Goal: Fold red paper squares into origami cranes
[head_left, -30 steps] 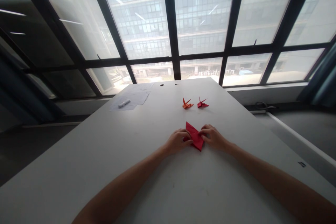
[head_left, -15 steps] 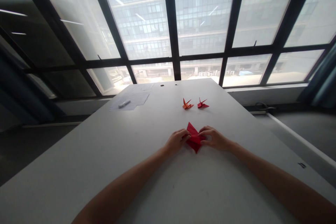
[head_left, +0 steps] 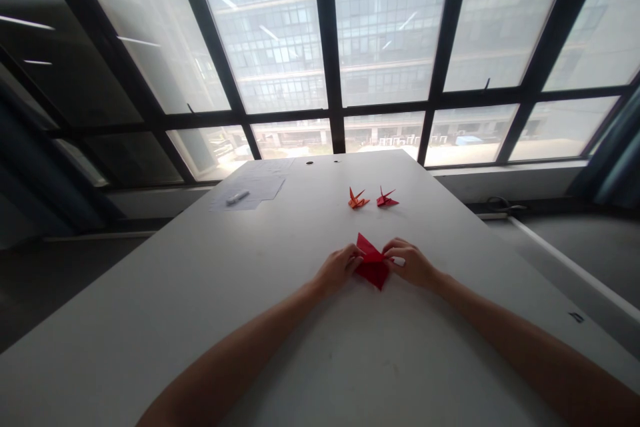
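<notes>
- Red origami paper [head_left: 374, 272], one piece, part-folded: on the near side of the two finished cranes, between my hands, one pointed corner aimed away from me and another toward me. A crease band crosses its middle.
- Left hand [head_left: 339, 265], mine: fingers curled, grasping the paper's left edge between thumb and fingertips.
- Right hand [head_left: 411, 263], mine: thumb and forefinger pinching the paper's right side, a gap showing between them behind the pinch. The exact contact is too small to make out.
- Orange origami crane [head_left: 357, 201], one: standing beyond my work, pointed tips raised.
- Red origami crane [head_left: 387, 200], one: just to the right of the orange one, apart from it, similar in form.
- White table [head_left: 215, 320], long: bearing all the above, my forearms reaching in over it from the near side.
- Printed sheets [head_left: 267, 188], several, overlapping: at the table's far left, their print illegible to me.
- White cylinder [head_left: 237, 198], small: lying on those sheets, kind uncertain.
- Dark round hole [head_left: 309, 163], one: near the table's far end.
- Black-framed windows [head_left: 385, 27]: beyond the table, a building showing through.
- Blue curtain [head_left: 613, 153]: at far right.
</notes>
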A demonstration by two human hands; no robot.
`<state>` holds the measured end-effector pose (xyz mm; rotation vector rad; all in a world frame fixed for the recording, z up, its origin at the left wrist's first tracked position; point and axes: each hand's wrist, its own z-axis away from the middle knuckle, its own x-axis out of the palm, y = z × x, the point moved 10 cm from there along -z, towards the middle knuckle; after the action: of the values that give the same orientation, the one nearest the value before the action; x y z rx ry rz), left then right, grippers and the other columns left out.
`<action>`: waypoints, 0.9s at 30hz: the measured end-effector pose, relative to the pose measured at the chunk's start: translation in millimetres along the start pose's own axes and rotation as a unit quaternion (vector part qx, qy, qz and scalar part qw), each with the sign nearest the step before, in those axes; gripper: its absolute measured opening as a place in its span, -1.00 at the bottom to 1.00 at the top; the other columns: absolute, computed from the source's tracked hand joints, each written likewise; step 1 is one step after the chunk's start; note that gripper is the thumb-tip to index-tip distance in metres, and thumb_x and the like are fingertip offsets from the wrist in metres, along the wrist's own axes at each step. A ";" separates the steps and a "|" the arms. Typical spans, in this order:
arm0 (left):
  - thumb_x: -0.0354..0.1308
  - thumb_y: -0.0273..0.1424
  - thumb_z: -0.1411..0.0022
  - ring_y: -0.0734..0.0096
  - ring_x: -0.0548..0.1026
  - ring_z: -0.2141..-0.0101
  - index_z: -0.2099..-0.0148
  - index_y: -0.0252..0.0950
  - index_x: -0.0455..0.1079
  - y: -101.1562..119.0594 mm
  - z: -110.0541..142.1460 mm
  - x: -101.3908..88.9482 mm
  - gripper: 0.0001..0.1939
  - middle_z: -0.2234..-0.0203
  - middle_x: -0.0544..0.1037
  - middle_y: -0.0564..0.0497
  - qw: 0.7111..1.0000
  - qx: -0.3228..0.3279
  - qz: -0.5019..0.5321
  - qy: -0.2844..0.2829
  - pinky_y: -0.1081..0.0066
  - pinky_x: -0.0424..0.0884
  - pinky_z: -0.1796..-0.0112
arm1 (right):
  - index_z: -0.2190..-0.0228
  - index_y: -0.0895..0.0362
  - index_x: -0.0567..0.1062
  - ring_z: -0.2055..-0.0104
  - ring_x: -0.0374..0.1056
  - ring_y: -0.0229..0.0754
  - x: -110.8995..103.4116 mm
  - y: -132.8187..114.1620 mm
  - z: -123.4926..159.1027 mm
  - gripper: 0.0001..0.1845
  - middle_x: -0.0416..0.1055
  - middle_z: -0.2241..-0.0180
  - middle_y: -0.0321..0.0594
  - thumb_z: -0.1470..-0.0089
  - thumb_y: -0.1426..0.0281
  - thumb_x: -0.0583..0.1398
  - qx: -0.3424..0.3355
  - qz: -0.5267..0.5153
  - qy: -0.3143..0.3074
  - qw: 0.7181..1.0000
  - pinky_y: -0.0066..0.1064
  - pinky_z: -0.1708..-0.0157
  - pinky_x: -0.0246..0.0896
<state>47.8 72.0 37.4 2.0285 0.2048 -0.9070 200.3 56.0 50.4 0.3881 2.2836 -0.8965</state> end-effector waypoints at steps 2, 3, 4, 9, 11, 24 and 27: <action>0.10 -0.30 -0.31 0.27 0.50 0.27 0.03 -0.30 0.42 1.8 -0.4 0.5 -0.75 0.22 0.59 -0.08 1.000 0.008 0.002 -0.002 0.34 0.37 0.23 | 0.36 0.08 0.59 0.23 0.40 -0.13 -3.1 -2.1 -0.8 -0.84 0.51 0.30 -0.13 -0.17 0.44 0.18 -0.003 0.003 0.014 1.000 -0.31 0.20 0.32; 0.13 -0.31 -0.28 0.24 0.51 0.23 0.00 -0.30 0.43 3.3 -0.6 0.8 -0.71 0.18 0.58 -0.10 1.000 0.014 0.002 -0.005 0.33 0.38 0.19 | 0.35 0.08 0.58 0.24 0.39 -0.14 -4.1 -3.3 -1.0 -0.84 0.51 0.31 -0.14 -0.17 0.45 0.17 -0.004 0.005 0.018 1.000 -0.32 0.21 0.31; 0.15 -0.32 -0.26 0.22 0.51 0.21 -0.03 -0.31 0.44 5.2 -0.9 1.2 -0.69 0.15 0.58 -0.11 1.000 0.020 0.004 -0.008 0.32 0.38 0.17 | 0.35 0.08 0.57 0.26 0.39 -0.14 -4.9 -4.7 -1.2 -0.83 0.50 0.33 -0.15 -0.18 0.44 0.16 -0.006 0.007 0.022 1.000 -0.32 0.22 0.31; 0.06 -0.37 -0.33 0.24 0.52 0.15 -0.06 -0.30 0.50 14.5 -1.3 2.0 -0.67 0.09 0.58 -0.12 0.998 0.039 0.030 -0.027 0.34 0.39 0.10 | 0.30 0.08 0.57 0.28 0.38 -0.15 -3.3 -11.6 -0.8 -0.80 0.50 0.32 -0.14 -0.23 0.40 0.12 -0.023 0.034 0.021 0.999 -0.34 0.25 0.30; 0.04 -0.37 -0.34 0.26 0.54 0.17 -0.04 -0.27 0.52 14.6 -1.5 0.9 -0.68 0.11 0.60 -0.10 0.999 0.033 0.028 -0.026 0.36 0.40 0.11 | 0.30 0.08 0.57 0.28 0.39 -0.15 -2.0 -12.2 -0.5 -0.78 0.50 0.31 -0.12 -0.25 0.39 0.10 -0.022 0.036 0.018 0.999 -0.35 0.26 0.30; 0.00 -0.26 -0.36 0.38 0.45 0.41 0.06 -0.30 0.57 15.5 -1.8 -1.1 -0.64 0.37 0.62 -0.01 0.999 0.005 -0.022 -0.024 0.44 0.36 0.28 | 0.42 0.09 0.55 0.46 0.34 -0.25 -9.1 7.1 2.2 -0.80 0.48 0.43 -0.22 -0.19 0.36 0.16 0.057 0.060 0.053 0.995 -0.44 0.42 0.22; -0.04 -0.24 -0.38 0.40 0.43 0.43 0.11 -0.31 0.58 12.4 -2.2 -2.7 -0.62 0.42 0.60 0.01 0.999 -0.005 -0.034 -0.011 0.45 0.35 0.30 | 0.42 0.09 0.56 0.46 0.33 -0.25 -9.1 4.3 2.1 -0.79 0.47 0.43 -0.21 -0.20 0.35 0.15 0.055 0.071 0.061 0.994 -0.45 0.42 0.19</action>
<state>52.7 66.8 48.1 2.0125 0.2682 -0.9683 210.1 57.3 53.1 0.6629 2.2895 -0.9495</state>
